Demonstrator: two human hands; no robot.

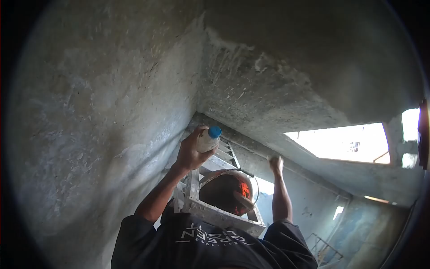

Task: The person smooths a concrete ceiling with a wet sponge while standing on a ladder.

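Observation:
My left hand (190, 151) is closed around a cloudy plastic bottle (207, 141), which is tilted with its blue cap (215, 132) toward me. Off to the right, my right hand (277, 165) is raised with its fingers curled, and I see nothing in it. Between my arms, in front of my chest, a round, dark bucket (219, 193) sits at the top of a plaster-stained ladder (224, 213). A wire handle loops over the bucket's right side. Inside it are orange-red marks and a pale, handle-like piece (244, 200).
A rough plastered wall (103, 103) rises close on my left and meets another patchy grey surface (264, 89) at a corner. Bright openings (345, 142) are on the right. A metal frame (326, 251) stands low at the right.

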